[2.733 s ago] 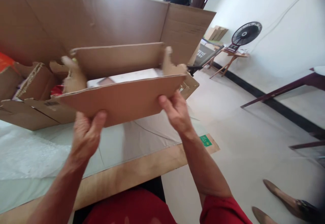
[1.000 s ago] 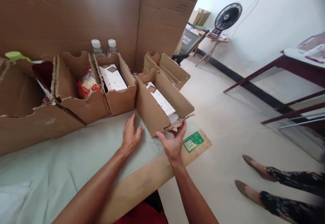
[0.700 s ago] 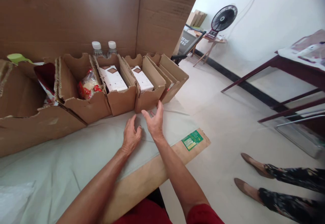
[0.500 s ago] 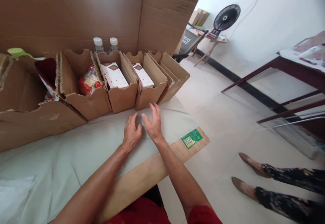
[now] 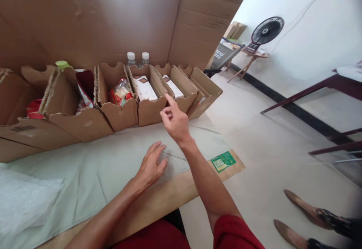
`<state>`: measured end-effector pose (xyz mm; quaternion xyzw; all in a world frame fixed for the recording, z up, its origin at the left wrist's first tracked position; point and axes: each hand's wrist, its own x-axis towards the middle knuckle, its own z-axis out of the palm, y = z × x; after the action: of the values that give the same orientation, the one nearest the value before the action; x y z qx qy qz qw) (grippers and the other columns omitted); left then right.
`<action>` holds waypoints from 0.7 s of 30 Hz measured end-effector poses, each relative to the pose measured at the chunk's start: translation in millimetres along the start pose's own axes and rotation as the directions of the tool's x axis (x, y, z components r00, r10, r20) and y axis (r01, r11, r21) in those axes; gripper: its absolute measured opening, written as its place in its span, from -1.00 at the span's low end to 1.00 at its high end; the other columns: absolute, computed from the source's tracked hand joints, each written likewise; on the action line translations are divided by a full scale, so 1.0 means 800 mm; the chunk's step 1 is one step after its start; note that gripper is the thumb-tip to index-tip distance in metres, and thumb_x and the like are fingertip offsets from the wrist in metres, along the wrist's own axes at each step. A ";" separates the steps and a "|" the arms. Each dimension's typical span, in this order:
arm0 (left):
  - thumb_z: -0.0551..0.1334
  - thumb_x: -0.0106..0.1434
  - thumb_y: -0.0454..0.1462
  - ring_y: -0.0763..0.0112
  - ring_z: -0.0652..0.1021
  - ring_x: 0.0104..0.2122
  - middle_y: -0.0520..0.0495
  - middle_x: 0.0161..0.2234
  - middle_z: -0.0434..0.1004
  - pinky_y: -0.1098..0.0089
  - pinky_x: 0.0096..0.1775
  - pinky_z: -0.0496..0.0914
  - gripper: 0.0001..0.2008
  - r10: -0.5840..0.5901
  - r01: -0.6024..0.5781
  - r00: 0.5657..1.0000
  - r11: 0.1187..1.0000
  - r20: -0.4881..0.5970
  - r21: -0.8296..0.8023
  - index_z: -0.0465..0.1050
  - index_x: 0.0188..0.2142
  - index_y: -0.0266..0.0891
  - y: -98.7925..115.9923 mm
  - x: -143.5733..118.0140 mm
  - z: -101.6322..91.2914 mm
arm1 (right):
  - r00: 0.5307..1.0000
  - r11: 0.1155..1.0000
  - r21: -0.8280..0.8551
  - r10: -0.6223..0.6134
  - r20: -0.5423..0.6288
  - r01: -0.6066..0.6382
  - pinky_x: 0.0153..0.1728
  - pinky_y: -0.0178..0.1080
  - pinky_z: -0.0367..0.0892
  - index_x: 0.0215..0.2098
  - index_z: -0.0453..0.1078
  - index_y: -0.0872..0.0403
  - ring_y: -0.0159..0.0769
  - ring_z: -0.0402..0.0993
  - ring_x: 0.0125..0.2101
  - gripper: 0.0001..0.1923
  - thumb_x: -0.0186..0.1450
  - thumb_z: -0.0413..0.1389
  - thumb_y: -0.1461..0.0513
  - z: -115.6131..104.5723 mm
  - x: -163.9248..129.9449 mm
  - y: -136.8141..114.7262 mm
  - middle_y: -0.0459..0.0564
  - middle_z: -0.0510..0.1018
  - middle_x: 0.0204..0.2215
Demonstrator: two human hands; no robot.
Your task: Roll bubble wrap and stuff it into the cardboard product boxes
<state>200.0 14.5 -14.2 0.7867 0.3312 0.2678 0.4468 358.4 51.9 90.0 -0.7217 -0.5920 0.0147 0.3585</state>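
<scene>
My left hand (image 5: pixel 152 164) is open, its fingers loosely bent, low over the pale green cloth (image 5: pixel 121 158) on the table. My right hand (image 5: pixel 175 121) is raised in front of the cardboard bins, index finger stretched out and the other fingers curled, with nothing in it. Its fingertip is nearest the edge between two bins that hold white boxes (image 5: pixel 145 89). Further left, one bin (image 5: pixel 118 114) contains a red and clear food packet (image 5: pixel 121 92). Another holds a dark red pouch (image 5: pixel 86 87), and a red packet (image 5: pixel 34 109) lies in the far left bin.
Behind the bins stand two white-capped bottles (image 5: pixel 131 58) and a tall cardboard panel (image 5: pixel 118 23). Clear plastic wrap (image 5: pixel 25 200) lies at the left front. On the right are a fan (image 5: pixel 267 30), a dark red table (image 5: pixel 311 87) and another person's feet (image 5: pixel 302 207).
My right hand has risen toward the bins, its index finger now extended. My left hand stays low, now apart from the right. The view has shifted left, showing more bins.
</scene>
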 end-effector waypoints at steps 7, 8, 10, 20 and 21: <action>0.19 0.30 -0.22 0.04 0.56 0.15 -0.31 0.27 0.44 0.40 -0.43 0.50 -0.61 -0.102 0.102 0.995 0.995 0.010 -0.020 0.56 0.09 -0.21 0.002 -0.079 -0.056 | 0.966 0.929 -0.370 0.069 0.248 0.028 -0.17 -0.18 0.36 0.01 0.55 0.03 -0.06 0.62 -0.11 -0.70 0.45 0.01 0.23 -0.013 0.043 -0.052 0.09 0.71 -0.13; 0.19 0.30 -0.21 0.02 0.55 0.16 -0.31 0.25 0.47 0.42 -0.45 0.48 -0.62 -0.109 0.109 0.994 0.994 -0.024 -0.022 0.57 0.07 -0.21 0.001 -0.086 -0.064 | 0.970 0.933 -0.359 0.063 0.235 0.026 -0.18 -0.20 0.35 -0.02 0.55 0.03 -0.09 0.62 -0.13 -0.71 0.45 0.01 0.23 -0.020 0.027 -0.050 0.08 0.71 -0.15; 0.20 0.32 -0.16 0.01 0.55 0.17 -0.29 0.23 0.49 0.45 -0.49 0.46 -0.64 -0.124 0.122 0.988 0.992 -0.093 -0.028 0.59 0.04 -0.19 0.000 -0.100 -0.079 | 0.979 0.952 -0.304 0.029 0.203 0.035 -0.22 -0.23 0.32 -0.09 0.55 0.03 -0.16 0.62 -0.21 -0.76 0.41 0.04 0.25 -0.042 -0.020 -0.039 0.03 0.72 -0.21; 0.28 0.31 -0.11 0.03 0.62 0.07 -0.31 0.20 0.50 0.27 -0.32 0.59 -0.44 -0.083 0.090 0.957 0.996 -0.279 0.011 0.38 0.27 -0.14 0.002 -0.113 -0.093 | 0.994 0.981 0.160 0.112 -0.012 -0.109 -0.07 -0.05 0.50 0.04 0.54 -0.08 -0.09 0.61 -0.14 -0.59 0.21 0.17 0.15 -0.190 -0.217 0.092 0.05 0.67 -0.08; 0.29 0.30 -0.10 0.03 0.60 0.09 -0.32 0.23 0.48 0.20 -0.21 0.61 -0.37 -0.059 0.070 0.957 0.997 -0.283 0.028 0.30 0.33 -0.14 0.005 -0.111 -0.086 | 0.988 0.957 0.251 0.153 -0.014 -0.145 -0.02 -0.02 0.50 0.24 0.41 -0.10 -0.09 0.61 -0.08 -0.42 0.23 0.19 0.12 -0.189 -0.226 0.103 0.09 0.62 0.06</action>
<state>95.2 -18.2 9.9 0.7375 0.4220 0.3562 0.3887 441.1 -183.6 85.0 -0.7137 -0.5232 0.1040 0.4540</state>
